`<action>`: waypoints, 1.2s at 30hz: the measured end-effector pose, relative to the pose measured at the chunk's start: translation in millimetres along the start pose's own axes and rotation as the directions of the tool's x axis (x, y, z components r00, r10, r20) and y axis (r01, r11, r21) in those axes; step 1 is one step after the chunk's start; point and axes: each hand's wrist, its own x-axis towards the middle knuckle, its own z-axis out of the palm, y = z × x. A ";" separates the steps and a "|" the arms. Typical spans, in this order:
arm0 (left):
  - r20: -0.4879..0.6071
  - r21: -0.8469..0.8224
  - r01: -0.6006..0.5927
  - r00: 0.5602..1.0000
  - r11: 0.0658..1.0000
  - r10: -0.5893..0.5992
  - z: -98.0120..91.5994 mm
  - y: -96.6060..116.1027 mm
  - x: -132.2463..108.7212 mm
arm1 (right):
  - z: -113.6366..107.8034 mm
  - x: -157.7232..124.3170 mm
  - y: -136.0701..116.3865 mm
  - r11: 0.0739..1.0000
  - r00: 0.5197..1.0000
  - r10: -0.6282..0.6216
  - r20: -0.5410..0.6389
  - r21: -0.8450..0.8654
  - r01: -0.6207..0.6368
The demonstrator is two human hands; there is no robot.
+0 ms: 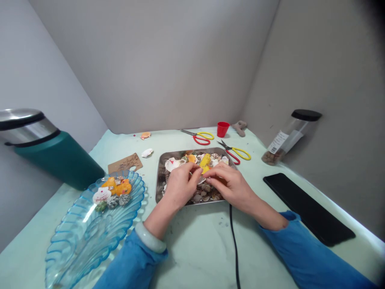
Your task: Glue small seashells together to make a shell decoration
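Over a metal tray (158, 176) of mixed shells and small stones, both hands meet with bent fingers. My left hand (183, 181) is closed, thumb and fingertips pressed together at the tray's middle. From the right, my right hand (229, 182) pinches close to the left fingertips. A bright yellow piece (205, 161) rises just beyond the fingertips; whether it is held or lies in the tray I cannot tell. Beneath the fingers shows the edge of a pale shell (202, 181). What the fingers pinch is mostly hidden by them.
A blue leaf-shaped dish (90, 241) holding shells and speckled stones stands left, near a tilted green bottle (60, 156). Behind lie a brown card (124, 163), two scissors (202, 135) and a red cup (223, 129). A clear jar (285, 138), black mat (306, 208) and cable (234, 245) are rightward.
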 end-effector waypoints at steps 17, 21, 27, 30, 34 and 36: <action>0.080 -0.201 -0.082 0.992 0.976 0.100 -0.2 4.9 -1.0 | 1.2 -0.3 4.4 0.999 0.998 0.027 -0.055 -0.029 -0.028; 0.076 -0.211 -0.086 0.992 0.974 0.104 0.0 3.8 -0.8 | 2.5 0.6 5.0 0.998 0.997 0.047 -0.066 -0.040 -0.050; 0.065 -0.119 -0.097 0.992 0.988 0.105 -2.4 4.2 -0.4 | 2.8 1.1 4.1 0.997 0.997 0.053 -0.050 -0.051 -0.055; 0.041 -0.105 -0.082 0.995 0.991 0.087 -2.0 3.5 -0.3 | 2.7 0.8 4.7 0.998 0.998 0.045 -0.046 -0.047 -0.047; 0.057 -0.122 -0.068 0.996 0.990 0.075 -0.8 2.5 -0.4 | 2.3 0.1 6.3 0.998 0.999 0.033 -0.041 -0.060 -0.035; 0.092 -0.147 -0.062 0.993 0.987 0.076 -0.6 2.7 -0.6 | 2.1 0.1 6.9 0.997 0.999 0.026 -0.029 -0.074 -0.028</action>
